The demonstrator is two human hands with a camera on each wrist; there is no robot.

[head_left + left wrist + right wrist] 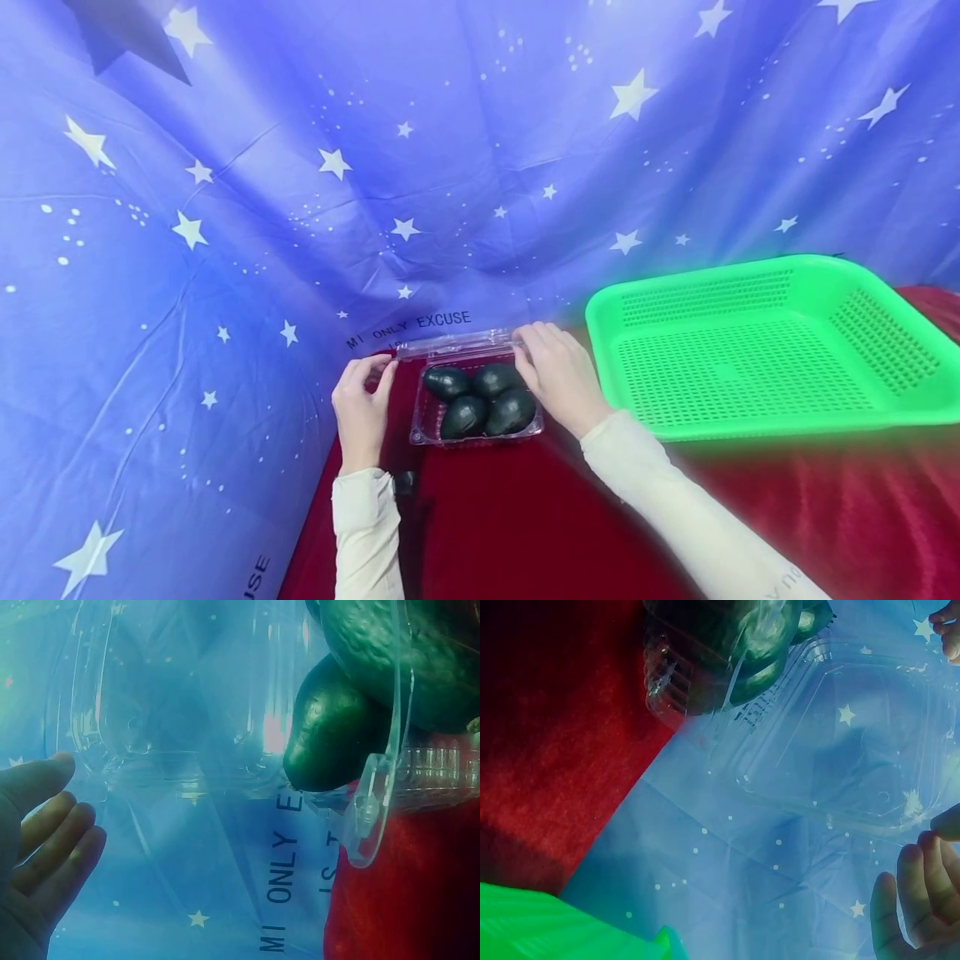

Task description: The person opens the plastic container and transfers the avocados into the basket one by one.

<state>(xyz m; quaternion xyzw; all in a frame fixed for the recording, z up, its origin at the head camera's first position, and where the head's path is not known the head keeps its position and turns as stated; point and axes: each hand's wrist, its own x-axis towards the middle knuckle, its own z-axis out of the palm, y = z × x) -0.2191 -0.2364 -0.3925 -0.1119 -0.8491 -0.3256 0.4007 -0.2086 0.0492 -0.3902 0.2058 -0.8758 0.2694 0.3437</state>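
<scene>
Several dark green avocados (465, 417) sit in a clear plastic clamshell box (417, 436) on a red cloth. Its hinged lid (457, 343) stands raised at the back, away from the fruit. My left hand (362, 408) is at the lid's left corner; in the left wrist view the thumb tip (63, 763) is right at the lid's edge, and the other fingers are apart from it. With thumb and forefinger, my right hand (561, 377) pinches the lid's opposite corner, also visible in the right wrist view.
A green plastic basket (720, 425) with perforated sides stands to the right of the box. Behind and left hangs a blue curtain (465, 167) with white stars. A small black object (405, 483) lies beside the left sleeve.
</scene>
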